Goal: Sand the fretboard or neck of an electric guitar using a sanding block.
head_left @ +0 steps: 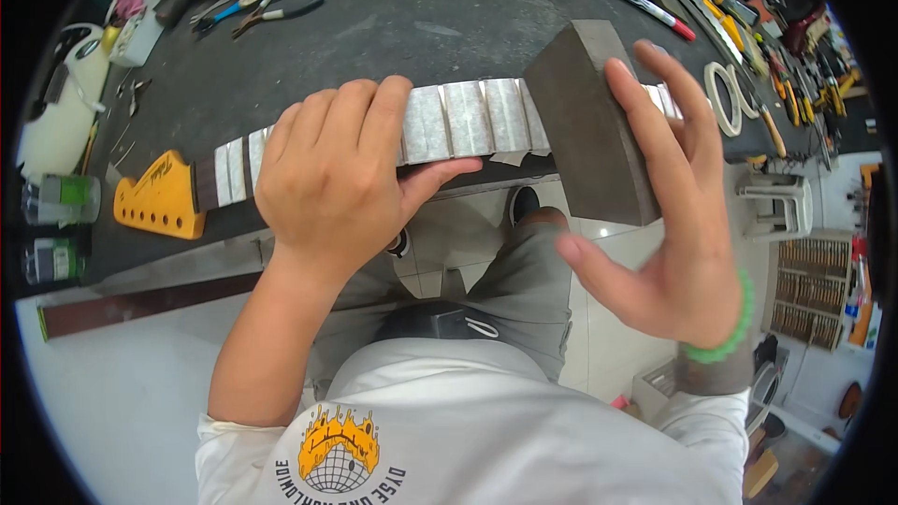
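L hand [327,164] has the guitar neck [468,120] right under its palm, yellow headstock [164,196] out to the L; R hand [669,196] has the dark rect. block [594,126] just L of it, tilted across the neck's R part. Neck runs along the bench's [430,28] near edge w/ bare surface beyond, up to pliers [278,14] far-L & a red-capped marker [652,9] far-R. L fingers grip over the neck's far edge, thumb along near edge; R's half spread, index against block, thumb clear, can't tell if it's gripping.
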`<state>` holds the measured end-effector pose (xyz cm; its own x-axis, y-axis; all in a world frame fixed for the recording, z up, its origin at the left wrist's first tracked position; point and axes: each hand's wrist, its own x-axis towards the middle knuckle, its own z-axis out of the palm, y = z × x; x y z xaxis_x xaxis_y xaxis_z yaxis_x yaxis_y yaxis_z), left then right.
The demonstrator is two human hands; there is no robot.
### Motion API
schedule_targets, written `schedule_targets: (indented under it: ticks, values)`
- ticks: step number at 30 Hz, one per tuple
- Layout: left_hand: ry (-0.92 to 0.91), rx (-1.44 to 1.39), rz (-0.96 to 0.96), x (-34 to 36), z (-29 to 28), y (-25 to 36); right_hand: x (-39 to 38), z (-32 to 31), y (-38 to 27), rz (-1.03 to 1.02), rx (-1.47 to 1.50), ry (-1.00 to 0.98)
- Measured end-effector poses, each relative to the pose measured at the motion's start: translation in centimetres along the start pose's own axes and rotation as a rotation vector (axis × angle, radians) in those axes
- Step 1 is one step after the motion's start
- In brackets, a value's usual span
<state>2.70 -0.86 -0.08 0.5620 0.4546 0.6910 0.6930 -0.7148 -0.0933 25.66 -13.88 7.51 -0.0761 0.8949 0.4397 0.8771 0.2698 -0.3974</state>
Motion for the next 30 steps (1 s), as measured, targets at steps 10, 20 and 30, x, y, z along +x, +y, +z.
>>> schedule_targets:
  ticks: [10,20,30]
  values:
    - [-0.026,0.007,0.023,0.2,-0.1,0.2,7.6,-1.8,9.2,-0.408,0.382,-0.518]
    - [-0.05,0.012,0.03,0.6,0.0,0.5,12.5,2.1,10.2,-0.161,0.595,-0.482]
    - [-0.012,0.0,0.021,0.6,-0.2,0.6,5.9,1.7,7.6,-0.729,0.308,-0.272]
